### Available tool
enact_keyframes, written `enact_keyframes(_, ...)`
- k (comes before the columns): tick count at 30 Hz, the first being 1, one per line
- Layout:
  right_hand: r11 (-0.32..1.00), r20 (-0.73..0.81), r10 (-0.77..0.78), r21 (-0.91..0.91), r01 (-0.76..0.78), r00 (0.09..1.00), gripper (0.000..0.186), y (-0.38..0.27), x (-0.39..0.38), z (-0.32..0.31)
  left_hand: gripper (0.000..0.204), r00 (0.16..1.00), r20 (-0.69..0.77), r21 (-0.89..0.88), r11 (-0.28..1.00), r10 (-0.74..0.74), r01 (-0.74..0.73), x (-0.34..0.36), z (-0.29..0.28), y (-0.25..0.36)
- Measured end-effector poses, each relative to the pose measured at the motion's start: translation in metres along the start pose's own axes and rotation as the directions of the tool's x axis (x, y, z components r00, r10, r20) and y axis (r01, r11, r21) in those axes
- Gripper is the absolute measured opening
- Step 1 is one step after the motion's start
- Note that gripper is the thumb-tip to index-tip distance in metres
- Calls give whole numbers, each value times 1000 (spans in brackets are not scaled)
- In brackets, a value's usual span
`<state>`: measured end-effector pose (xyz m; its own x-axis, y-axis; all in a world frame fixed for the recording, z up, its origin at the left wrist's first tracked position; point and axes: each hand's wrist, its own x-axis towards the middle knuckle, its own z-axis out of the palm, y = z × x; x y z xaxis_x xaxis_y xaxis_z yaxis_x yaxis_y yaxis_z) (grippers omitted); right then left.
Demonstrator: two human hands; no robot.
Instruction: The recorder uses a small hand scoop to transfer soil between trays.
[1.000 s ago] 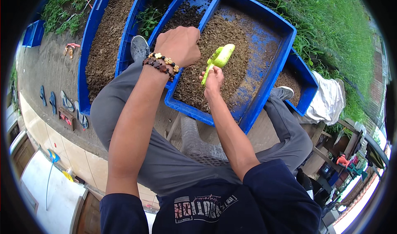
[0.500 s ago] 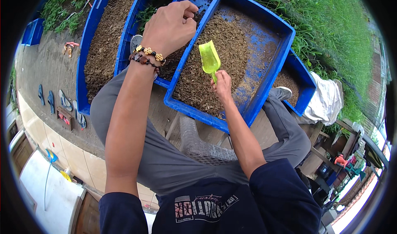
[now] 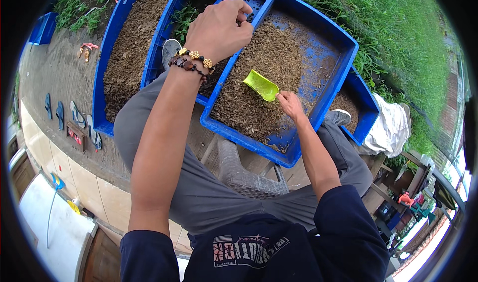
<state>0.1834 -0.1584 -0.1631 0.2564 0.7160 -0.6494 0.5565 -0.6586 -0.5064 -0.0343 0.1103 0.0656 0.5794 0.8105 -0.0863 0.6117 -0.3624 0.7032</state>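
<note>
On your left, blue sandals (image 3: 60, 115) lie on the ground; next comes a long blue tray (image 3: 106, 58) full of brown bits; then your left hand (image 3: 221, 30), with beads (image 3: 196, 60) on its wrist, is up over the left side of the big blue tray (image 3: 321, 43); its grip is curled in, but you hide the palm, so I cannot tell if it has anything; the green scoop (image 3: 263, 86) is over the brown crumbs (image 3: 279, 45) in the big tray, its mouth facing left; your right hand (image 3: 290, 104) has its grip closed tight on the scoop's handle; farther right are a smaller blue tray (image 3: 366, 103) and a white sack (image 3: 388, 125).
</note>
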Motion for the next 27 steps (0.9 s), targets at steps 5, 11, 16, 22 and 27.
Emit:
enact_keyframes(5, 992, -14, 21, -123, -23, 1000, 39, -6, 14, 4, 36, 1000, -14, 0, 1000, -1, 1, 0, 1, 1)
enact_keyframes(11, 993, -14, -41, -108, 39, 999, 39, -10, 33, 22, 36, 1000, -12, 45, 999, -22, 22, -1, 2, 3)
enact_keyframes(16, 983, -16, -41, -177, 38, 999, 37, -25, 42, 30, 36, 999, 0, 52, 998, -46, 46, -2, 1, 3)
enact_keyframes(22, 957, -47, -1, -290, -12, 999, 38, -34, 59, 21, 36, 1000, 6, 60, 998, -19, 18, 0, 5, 7)
enact_keyframes(27, 959, -54, -36, -283, 19, 998, 38, -38, 54, 21, 36, 999, 26, 69, 997, -29, 27, 0, 5, 8)
